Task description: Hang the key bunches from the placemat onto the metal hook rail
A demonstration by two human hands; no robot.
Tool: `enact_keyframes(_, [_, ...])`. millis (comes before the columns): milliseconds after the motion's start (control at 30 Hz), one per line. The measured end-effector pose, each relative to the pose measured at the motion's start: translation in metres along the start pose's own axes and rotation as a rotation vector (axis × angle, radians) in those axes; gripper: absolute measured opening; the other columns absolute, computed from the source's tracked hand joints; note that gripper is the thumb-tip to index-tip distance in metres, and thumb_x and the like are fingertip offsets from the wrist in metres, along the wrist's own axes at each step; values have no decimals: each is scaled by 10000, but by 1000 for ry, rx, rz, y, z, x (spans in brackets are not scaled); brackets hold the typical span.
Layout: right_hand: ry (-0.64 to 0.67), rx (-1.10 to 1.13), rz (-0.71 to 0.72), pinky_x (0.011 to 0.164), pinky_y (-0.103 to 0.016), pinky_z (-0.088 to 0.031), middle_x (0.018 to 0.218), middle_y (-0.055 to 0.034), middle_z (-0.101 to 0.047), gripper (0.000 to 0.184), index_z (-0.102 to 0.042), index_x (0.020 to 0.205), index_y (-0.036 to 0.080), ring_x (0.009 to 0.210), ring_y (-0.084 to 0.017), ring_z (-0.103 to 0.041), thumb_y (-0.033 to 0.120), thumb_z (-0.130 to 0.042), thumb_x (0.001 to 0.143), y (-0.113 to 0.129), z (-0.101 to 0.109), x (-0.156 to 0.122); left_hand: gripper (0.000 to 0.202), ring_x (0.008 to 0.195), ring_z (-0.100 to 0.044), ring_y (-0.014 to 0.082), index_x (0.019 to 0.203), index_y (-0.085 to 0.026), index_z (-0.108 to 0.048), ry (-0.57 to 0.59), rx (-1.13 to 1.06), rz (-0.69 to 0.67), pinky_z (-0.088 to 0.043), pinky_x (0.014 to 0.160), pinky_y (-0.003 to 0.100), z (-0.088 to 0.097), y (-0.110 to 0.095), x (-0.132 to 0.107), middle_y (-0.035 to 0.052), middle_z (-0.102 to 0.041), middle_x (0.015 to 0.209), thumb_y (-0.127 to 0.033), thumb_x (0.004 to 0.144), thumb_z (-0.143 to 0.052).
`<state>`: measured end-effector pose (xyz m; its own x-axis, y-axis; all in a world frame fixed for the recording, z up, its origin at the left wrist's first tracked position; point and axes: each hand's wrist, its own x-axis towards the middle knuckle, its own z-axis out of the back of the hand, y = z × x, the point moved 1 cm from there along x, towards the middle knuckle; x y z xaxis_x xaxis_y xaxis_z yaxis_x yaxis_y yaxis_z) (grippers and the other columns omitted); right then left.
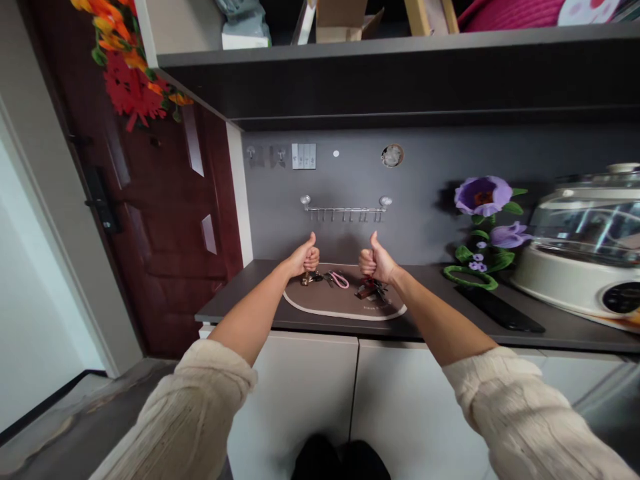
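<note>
My left hand (305,257) and my right hand (376,261) are both closed in fists with the thumbs up, just above the far edge of a brown oval mat (345,312) with a cream rim. Under and near my left hand lies a small set of keys with a brass-coloured key (306,278). A pink looped strap (339,280) lies on the mat between my hands. A dark red and black key bunch (371,289) lies just below my right hand. Neither hand appears to hold anything, though the fists could hide something small.
The mat sits on a dark grey countertop (235,307) above white cabinet doors. A metal hook rail (346,210) is on the grey wall behind. To the right stand purple artificial flowers (483,207), a black flat pad (500,309) and a white cooker (585,260). A dark red door (165,227) is on the left.
</note>
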<state>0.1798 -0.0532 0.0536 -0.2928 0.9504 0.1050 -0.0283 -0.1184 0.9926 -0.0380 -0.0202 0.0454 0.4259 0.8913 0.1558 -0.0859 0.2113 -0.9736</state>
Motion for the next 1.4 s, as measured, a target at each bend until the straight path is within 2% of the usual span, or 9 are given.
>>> enact_keyframes(67, [-32, -12, 39, 357, -187, -164, 361, 79, -192, 539, -343, 514, 183, 330, -51, -158, 668, -215, 710, 2, -9, 12, 535, 341, -232, 51, 522, -175, -396, -81, -22, -108, -257, 405, 215, 7, -1, 5, -62, -199, 366, -672, 680, -277])
enact_keyframes(167, [-144, -31, 96, 376, -169, -208, 409, 75, -333, 300, -474, 690, 167, 344, -40, -252, 458, -433, 750, -2, -24, 32, 358, 375, -291, 46, 644, -161, -475, -256, 47, -212, -269, 434, 204, 20, 3, 14, -57, -329, 420, -507, 720, -428])
enact_keyframes(300, [-310, -115, 98, 439, -169, -309, 546, 28, -493, 86, -501, 773, 153, 420, -43, -382, 217, -450, 747, -13, -46, 57, 210, 475, -412, 60, 750, -142, -540, -436, 308, -247, -336, 512, 196, 37, 17, 25, -15, -503, 552, -330, 735, -447])
enact_keyframes(467, [-415, -357, 93, 523, -173, -360, 673, -20, -572, 124, -550, 763, 127, 523, -55, -460, 107, -483, 660, -33, -69, 86, 164, 611, -503, 93, 786, -132, -587, -544, 570, -235, -382, 614, 211, 44, 44, 32, 30, -598, 694, -202, 715, -456])
enact_keyframes(700, [-426, -738, 116, 637, -191, -384, 757, -35, -625, 166, -616, 777, 142, 666, -98, -543, 139, -511, 649, -58, -73, 113, 215, 636, -529, 105, 853, -131, -598, -487, 621, -95, -385, 611, 213, 42, 76, 39, 53, -624, 764, -264, 727, -485])
enact_keyframes(867, [-347, -962, 64, 659, -204, -382, 770, -54, -640, 184, -644, 787, 149, 732, -132, -565, 138, -511, 660, -61, -70, 112, 346, 666, -537, 138, 798, -144, -633, -424, 706, -43, -378, 631, 240, 45, 81, 42, 67, -634, 762, -434, 722, -462])
enact_keyframes(933, [-335, -1005, 54, 656, -202, -384, 785, -60, -645, 200, -649, 811, 155, 741, -136, -571, 140, -511, 667, -61, -70, 111, 348, 671, -539, 145, 771, -149, -644, -391, 688, -40, -377, 635, 245, 44, 82, 43, 66, -637, 761, -449, 699, -485])
enact_keyframes(1067, [-318, -1060, 47, 662, -205, -389, 829, -69, -649, 206, -655, 827, 168, 766, -145, -578, 148, -518, 675, -64, -70, 111, 236, 616, -524, 127, 725, -150, -651, -364, 578, -13, -376, 610, 241, 42, 84, 43, 46, -630, 695, -359, 651, -568])
enact_keyframes(1400, [-309, -1100, 35, 682, -236, -395, 848, -91, -648, 213, -662, 836, 167, 803, -181, -582, 147, -526, 673, -64, -70, 108, 64, 506, -477, 88, 634, -127, -618, -406, 176, 64, -383, 566, 245, 39, 84, 40, 14, -578, 561, -186, 610, -613])
